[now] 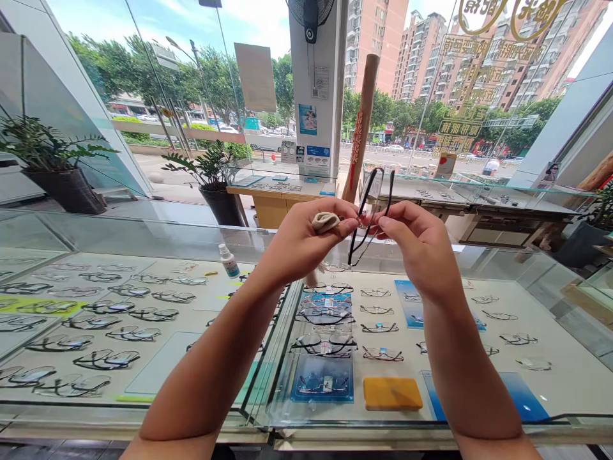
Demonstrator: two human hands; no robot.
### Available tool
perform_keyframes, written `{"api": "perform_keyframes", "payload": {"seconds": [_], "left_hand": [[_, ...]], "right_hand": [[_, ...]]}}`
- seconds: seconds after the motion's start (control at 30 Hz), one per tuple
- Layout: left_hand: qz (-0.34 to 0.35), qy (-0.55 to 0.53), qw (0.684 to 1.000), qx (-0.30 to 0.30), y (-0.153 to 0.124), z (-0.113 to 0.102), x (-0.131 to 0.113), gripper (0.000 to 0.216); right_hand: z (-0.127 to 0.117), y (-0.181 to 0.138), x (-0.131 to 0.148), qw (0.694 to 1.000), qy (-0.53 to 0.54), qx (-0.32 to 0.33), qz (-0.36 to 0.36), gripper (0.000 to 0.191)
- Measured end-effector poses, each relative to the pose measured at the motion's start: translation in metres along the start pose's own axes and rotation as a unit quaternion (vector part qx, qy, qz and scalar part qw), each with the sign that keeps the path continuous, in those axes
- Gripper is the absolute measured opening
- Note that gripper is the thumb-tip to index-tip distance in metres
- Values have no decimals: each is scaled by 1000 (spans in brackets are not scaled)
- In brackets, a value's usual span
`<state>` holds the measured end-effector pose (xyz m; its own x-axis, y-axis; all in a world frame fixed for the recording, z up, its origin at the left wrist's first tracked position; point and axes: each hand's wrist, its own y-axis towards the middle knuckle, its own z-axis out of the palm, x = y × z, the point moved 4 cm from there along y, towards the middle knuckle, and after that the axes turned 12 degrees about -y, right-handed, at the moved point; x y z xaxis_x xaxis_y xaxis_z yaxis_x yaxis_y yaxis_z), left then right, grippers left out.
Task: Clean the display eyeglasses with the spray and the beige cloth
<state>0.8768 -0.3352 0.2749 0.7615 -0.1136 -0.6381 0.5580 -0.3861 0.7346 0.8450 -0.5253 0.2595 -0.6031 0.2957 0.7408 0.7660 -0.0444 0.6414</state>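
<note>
Left hand [304, 239]: closed, with a small beige cloth [325, 222] bunched under thumb and forefinger. The fingertips press toward the near lens of a pair of dark-framed glasses [371, 211]. Whether the cloth itself touches the lens cannot be told.

Right hand [414, 246]: fingers pinched on the other side of the glasses at the frame, apparently so that the lens faces stay free of fingerprints.

The glasses hang between the two hands with temples unfolded and pointing upward. They are raised well above the display counter [191, 409] and set against the bright window [421, 96], a position that would let daylight show any marks on the lenses.

Below the hands, under the counter's glass top, frames [110, 319] lie in ordered rows, each apart from its neighbour, likely so that each can be viewed singly. A yellow pad [393, 393] lies inside the case near the front edge. A small bottle [229, 260] with a white cap stands upright on the glass top toward the far edge, left of the hands and within reach.
</note>
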Motion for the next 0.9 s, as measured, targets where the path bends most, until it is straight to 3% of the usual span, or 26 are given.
{"api": "perform_keyframes", "payload": {"seconds": [0.27,0.6,0.77,0.9], "left_hand": [[-73,-173,981,-41,3,-1,15,32],[-78,-317,927,-185,10,-20,29,34],[-30,-234,952,-194,11,-28,37,37],[26,-96,976,-195,9,-32,37,37]], "right_hand": [[-3,-1,-1,999,49,5,-2,14],[-6,-2,4,993,77,-70,-58,8],[-9,-2,2,997,18,-68,-32,13],[-18,-8,1,982,-186,16,31,13]]}}
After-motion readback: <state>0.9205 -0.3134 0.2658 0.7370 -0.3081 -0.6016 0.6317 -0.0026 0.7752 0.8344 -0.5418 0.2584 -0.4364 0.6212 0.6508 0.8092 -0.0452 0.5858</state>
